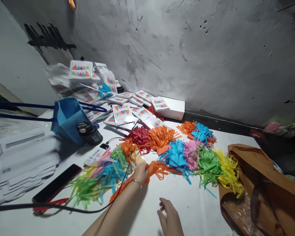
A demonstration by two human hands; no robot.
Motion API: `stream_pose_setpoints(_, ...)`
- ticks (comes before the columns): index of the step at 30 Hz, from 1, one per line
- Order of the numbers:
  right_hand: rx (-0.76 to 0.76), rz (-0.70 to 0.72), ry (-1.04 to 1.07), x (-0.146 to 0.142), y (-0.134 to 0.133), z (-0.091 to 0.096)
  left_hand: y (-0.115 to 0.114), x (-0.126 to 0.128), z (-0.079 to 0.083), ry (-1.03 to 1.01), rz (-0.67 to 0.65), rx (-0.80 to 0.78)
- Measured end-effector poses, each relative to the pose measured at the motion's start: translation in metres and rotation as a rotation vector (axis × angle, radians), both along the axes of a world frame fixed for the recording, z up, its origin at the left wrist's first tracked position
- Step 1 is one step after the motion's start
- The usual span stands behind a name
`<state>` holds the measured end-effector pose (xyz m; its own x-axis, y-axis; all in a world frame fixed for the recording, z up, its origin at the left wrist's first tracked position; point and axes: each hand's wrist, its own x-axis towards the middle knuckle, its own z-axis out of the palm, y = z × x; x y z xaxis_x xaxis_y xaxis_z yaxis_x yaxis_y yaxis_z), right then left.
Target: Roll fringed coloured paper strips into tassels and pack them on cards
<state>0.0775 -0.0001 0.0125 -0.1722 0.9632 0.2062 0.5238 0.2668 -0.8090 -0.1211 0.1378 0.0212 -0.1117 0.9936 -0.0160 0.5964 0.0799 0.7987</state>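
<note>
My left hand [140, 173], with a bracelet at the wrist, is closed on an orange tissue-paper tassel [153, 167] near the middle of the white table. One fringed end spreads to the right of my fingers, and orange paper also shows along the far side of my forearm. Close to the table's front, my right hand [170, 218] holds nothing, its thumb apart from loosely bent fingers. Beyond my hands lie bunches of fringed tassels: dark red [139, 139], orange [162, 137], blue [176, 154], pink [192, 153], green [208, 164] and yellow [226, 170]. Mixed tassels [95, 180] lie left of my left hand.
Printed white packs [123, 114] pile up against the grey wall. At left are a blue bag [70, 118], a black bottle [89, 132], a phone [57, 183] and stacked papers [27, 160]. A black cable [88, 211] crosses the front left. A brown bag [267, 177] stands right.
</note>
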Motion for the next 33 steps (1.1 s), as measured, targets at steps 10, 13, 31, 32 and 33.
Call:
stream_pose_setpoints(10, 0.287, 0.232, -0.512, 0.006, 0.038, 0.015, -0.127, 0.054, -0.014, 0.451, -0.588, 0.134)
stream_pose_setpoints(13, 0.266, 0.187, -0.569, 0.014, 0.000, -0.013, -0.163, 0.049, -0.029, 0.498, -0.543, 0.021)
stream_pose_setpoints(31, 0.254, 0.031, -0.504, 0.046, -0.078, -0.057, -0.188, 0.035, -0.022, 0.574, -0.560, 0.100)
stream_pose_setpoints(32, 0.253, 0.017, -0.509, 0.046, -0.076, -0.057, -0.184, 0.031, -0.019, 0.602, -0.504, 0.081)
stream_pose_setpoints(33, 0.253, 0.006, -0.515, 0.046, -0.075, -0.058, -0.180, 0.028, -0.016, 0.635, -0.431, 0.061)
